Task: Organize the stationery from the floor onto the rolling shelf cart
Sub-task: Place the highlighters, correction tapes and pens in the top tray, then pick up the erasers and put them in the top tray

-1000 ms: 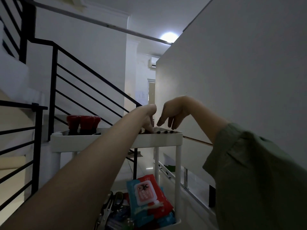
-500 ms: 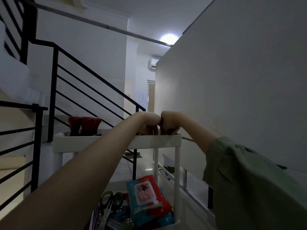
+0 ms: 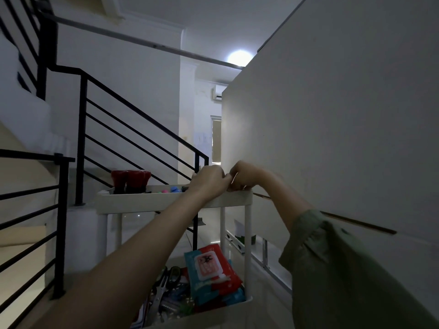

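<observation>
The white rolling shelf cart [image 3: 147, 201] stands in front of me, seen from below its top tray. My left hand [image 3: 210, 179] and my right hand [image 3: 244, 174] meet knuckle to knuckle over the tray's right end, fingers curled. What they hold is hidden; a thin pale sliver shows between them. Red-capped containers [image 3: 130, 178] and small coloured bits [image 3: 172, 189] sit in the top tray. On the lower shelf lie a red and teal wipes pack [image 3: 209, 269] and scissors [image 3: 164, 288].
A black stair railing [image 3: 80, 143] runs along the left and behind the cart. A large pale wall panel [image 3: 344, 138] rises close on the right. Tiled floor shows beyond the cart's legs.
Both hands came down from fingers hanging above the tray to curled fists pressed together at its right end. The view tilted up slightly, showing more of the top tray's contents.
</observation>
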